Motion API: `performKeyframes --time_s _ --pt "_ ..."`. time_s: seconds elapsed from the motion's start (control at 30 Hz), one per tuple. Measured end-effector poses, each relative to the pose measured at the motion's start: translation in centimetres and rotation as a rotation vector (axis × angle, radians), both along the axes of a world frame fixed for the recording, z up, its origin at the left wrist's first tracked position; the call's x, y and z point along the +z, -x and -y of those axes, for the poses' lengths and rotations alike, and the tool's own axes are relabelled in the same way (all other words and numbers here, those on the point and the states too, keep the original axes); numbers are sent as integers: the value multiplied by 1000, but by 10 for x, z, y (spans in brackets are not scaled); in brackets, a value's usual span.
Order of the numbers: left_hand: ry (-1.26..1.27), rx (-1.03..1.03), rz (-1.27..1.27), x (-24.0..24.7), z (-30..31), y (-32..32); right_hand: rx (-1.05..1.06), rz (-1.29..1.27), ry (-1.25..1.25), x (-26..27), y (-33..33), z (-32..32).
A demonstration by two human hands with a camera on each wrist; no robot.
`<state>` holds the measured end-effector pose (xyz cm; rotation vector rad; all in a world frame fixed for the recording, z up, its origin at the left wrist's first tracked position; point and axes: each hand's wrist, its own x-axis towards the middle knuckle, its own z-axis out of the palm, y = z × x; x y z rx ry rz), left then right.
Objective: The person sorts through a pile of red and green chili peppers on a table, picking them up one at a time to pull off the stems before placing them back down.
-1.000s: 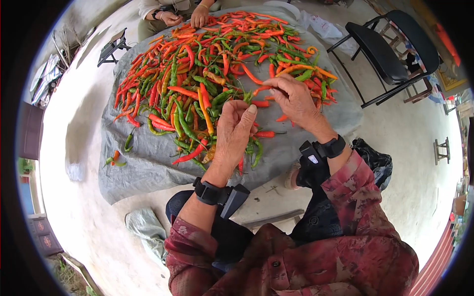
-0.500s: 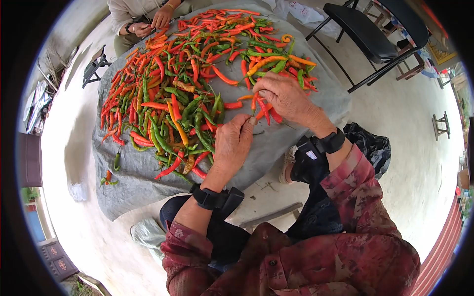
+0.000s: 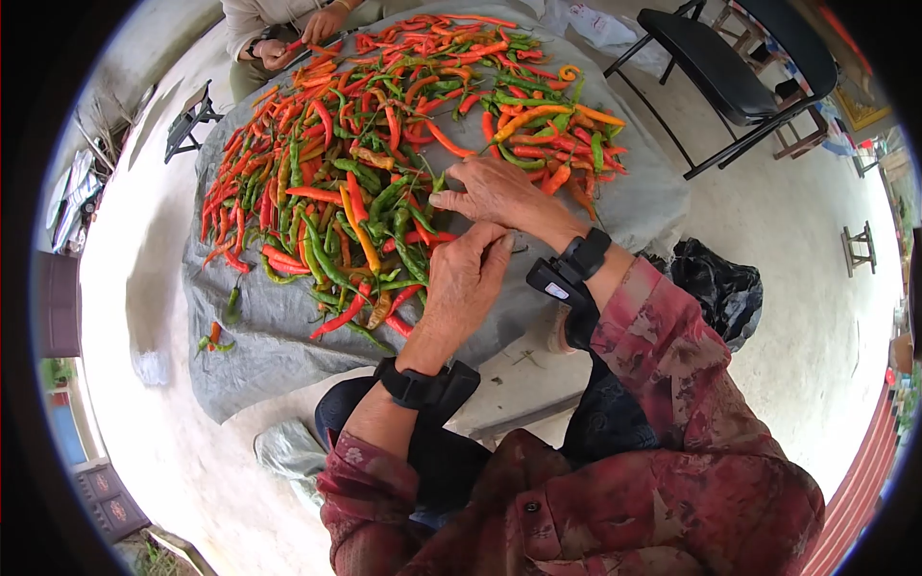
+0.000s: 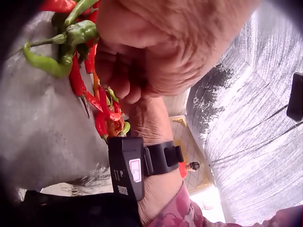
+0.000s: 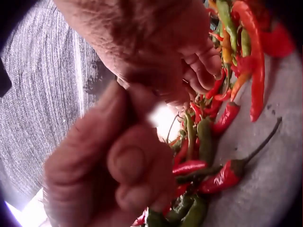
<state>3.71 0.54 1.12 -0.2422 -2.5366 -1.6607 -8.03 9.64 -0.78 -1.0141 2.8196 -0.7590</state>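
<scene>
In the head view, a big heap of red, orange and green chilli peppers [image 3: 317,192] lies on a grey cloth [image 3: 279,336]. My left hand [image 3: 468,278] is at the near right edge of this heap, fingers curled and thumb drawn in; nothing shows in it. Its blurred fingers [image 5: 128,163] come close to the camera in the right wrist view. My right hand [image 3: 495,192] reaches left across, just beyond the left, its fingers loosely bent. A green chilli [image 3: 438,181] is right at its fingertips. Red chillies [image 4: 102,113] lie behind the left hand in the left wrist view.
A smaller chilli pile [image 3: 576,144] is on the right side of the cloth. Opposite, another person's hands [image 3: 325,21] hold a red chilli. A black folding chair [image 3: 720,72] stands at the right, a black plastic bag [image 3: 715,293] beside my knee. Few chilli bits [image 3: 213,339] lie at left.
My right hand has swung left from beside the smaller pile toward the big heap; the red chillies at its fingers no longer show there. My left hand has shifted only slightly.
</scene>
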Motion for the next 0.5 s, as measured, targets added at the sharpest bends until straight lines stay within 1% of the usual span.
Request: performKeyframes --time_s 0.03,0.17,0.23,0.27,0.33,0.37,0.4,0.47,0.5 --pt "-15 4 -6 1 4 -2 -47 144 -82 5 1 8" --pt "-10 12 -8 4 20 -8 -93 234 -146 -3 3 26" --pt "-17 40 17 5 28 -9 -140 286 10 -4 4 28" --pt "-20 58 16 5 32 -8 -123 285 4 -3 4 27" --pt "-1 91 24 5 39 -6 -88 184 117 0 3 19" --pt "-40 103 48 8 41 -6 -92 208 239 2 0 12" --pt "-46 108 44 9 42 -6 -87 203 234 8 -4 5" --pt "-158 130 17 12 42 -5 -119 147 397 24 -7 -10" --pt "-164 132 11 13 41 -5 -116 141 392 30 -7 -18"
